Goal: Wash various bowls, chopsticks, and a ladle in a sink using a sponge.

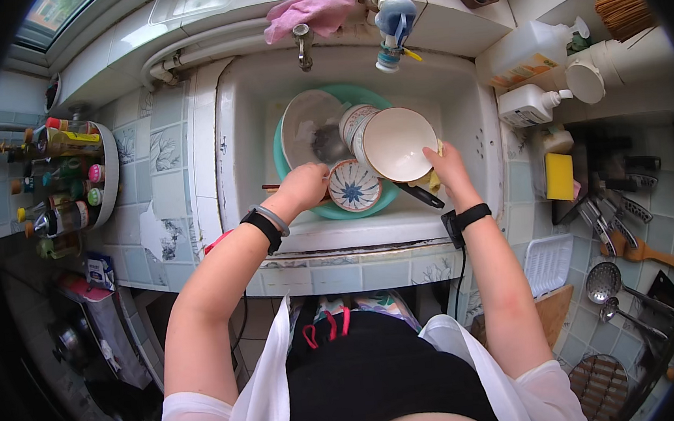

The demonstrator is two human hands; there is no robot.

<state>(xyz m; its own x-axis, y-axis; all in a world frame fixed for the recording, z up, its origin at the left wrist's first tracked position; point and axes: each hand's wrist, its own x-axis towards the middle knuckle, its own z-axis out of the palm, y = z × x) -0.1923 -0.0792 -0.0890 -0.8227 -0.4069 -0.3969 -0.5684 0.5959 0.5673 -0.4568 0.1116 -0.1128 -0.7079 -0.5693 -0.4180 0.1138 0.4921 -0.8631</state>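
Note:
My right hand grips the rim of a white bowl with a thin brown edge, thumb inside. A yellow cloth shows beside those fingers. Patterned bowls lie tilted against its left side. My left hand is at the left edge of a small bowl with a blue flower pattern; its fingertips are partly hidden, so its hold is unclear. Chopsticks stick out behind that hand. Beyond it, a large pale bowl leans in the green basin.
The basin stands in a white sink. A black handle juts from the basin toward the front right. Over the sink's back edge reach a metal tap and a filter tap. Pump bottles and a yellow sponge stand right.

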